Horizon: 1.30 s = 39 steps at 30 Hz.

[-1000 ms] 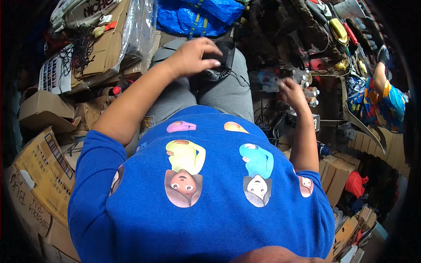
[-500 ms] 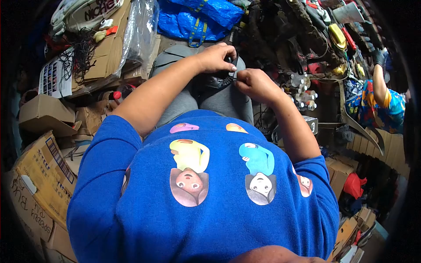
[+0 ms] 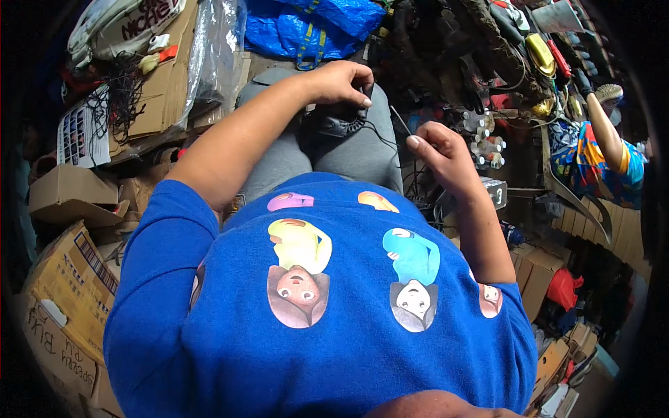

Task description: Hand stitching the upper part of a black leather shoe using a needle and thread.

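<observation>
A black shoe (image 3: 334, 125) with a ridged, stitched edge rests across my lap, partly hidden by my left hand. My left hand (image 3: 341, 83) is closed over the shoe's far side, thumb and fingers gripping it. To the right and apart from the shoe, my right hand (image 3: 444, 152) is closed around an awl (image 3: 400, 120); its thin metal shaft points away and left, while the handle is hidden in my fist. Black thread (image 3: 380, 136) runs from the shoe's edge toward my right hand.
A blue bag (image 3: 313, 31) lies ahead. Cardboard boxes (image 3: 70, 195) and tangled black cord (image 3: 132, 101) are at left. Several small clear bottles (image 3: 488, 143) stand right of my right hand. Farther right, a person in a colourful shirt (image 3: 599, 160) reaches out an arm.
My right hand has moved away from the shoe, toward the right and nearer me, and the awl's shaft now shows. My left hand stays on the shoe.
</observation>
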{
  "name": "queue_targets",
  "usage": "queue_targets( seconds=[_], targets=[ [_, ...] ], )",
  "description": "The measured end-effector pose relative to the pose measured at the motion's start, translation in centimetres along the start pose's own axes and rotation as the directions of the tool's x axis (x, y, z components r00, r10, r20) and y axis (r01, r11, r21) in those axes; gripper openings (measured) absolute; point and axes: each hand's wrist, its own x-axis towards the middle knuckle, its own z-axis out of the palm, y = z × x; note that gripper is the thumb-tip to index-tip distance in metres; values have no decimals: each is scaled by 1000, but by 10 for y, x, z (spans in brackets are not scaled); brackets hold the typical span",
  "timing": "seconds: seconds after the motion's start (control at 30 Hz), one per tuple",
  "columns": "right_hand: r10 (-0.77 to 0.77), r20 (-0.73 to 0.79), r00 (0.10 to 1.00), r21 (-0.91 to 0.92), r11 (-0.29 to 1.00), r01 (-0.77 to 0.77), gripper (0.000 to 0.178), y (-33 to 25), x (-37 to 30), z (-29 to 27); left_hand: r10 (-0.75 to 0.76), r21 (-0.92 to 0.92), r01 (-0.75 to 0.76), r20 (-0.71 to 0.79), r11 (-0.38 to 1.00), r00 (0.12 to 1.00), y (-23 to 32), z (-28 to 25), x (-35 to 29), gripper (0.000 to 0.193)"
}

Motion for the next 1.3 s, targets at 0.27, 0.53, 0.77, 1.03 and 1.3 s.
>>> queue_targets(
  seconds=[0.27, 0.53, 0.77, 1.03, 1.3],
  targets=[
    [-90, -18, 996, -244, 966, 83, 22, 27, 27, 26, -6, -203, 76, 324, 976, 946, 6, -15, 2, 19],
    [-76, -15, 997, -276, 959, 69, 21, 29, 35, 23, -51, -150, 121, 405, 981, 913, 15, -21, 2, 30],
    [-126, -34, 991, -248, 962, 114, 19, 30, 37, 29, -60, -113, 117, 416, 987, 907, 13, -21, 6, 31],
    [-310, -78, 947, -464, 853, 241, 17, 29, 34, 36, -77, -150, 157, 434, 976, 897, 11, -20, 12, 29],
    [-161, -49, 986, -362, 923, 133, 20, 39, 46, 31, -1, -24, 10, 330, 1000, 944, 8, -15, 18, 21]
  ],
)
